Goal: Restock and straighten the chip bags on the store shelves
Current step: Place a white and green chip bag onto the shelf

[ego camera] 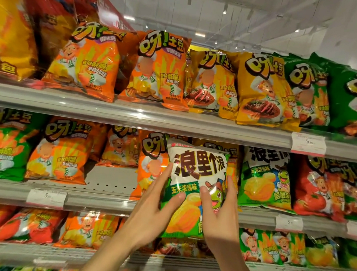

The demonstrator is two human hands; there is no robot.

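A white and green chip bag (pixel 194 169) with a frog picture is upright in front of the middle shelf (pixel 102 202), held between both hands. My left hand (pixel 154 209) grips its left edge, thumb on the front. My right hand (pixel 220 212) clasps its lower right side, thumb across the frog. The bag covers orange bags behind it. A matching white and green bag (pixel 264 179) stands on the shelf just to the right.
The top shelf (pixel 153 116) carries orange, yellow and green chip bags. The middle shelf has a gap (pixel 113 177) left of the held bag. Price tags (pixel 308 144) (pixel 47 198) clip to the shelf rails. Lower shelves hold red, orange and green bags.
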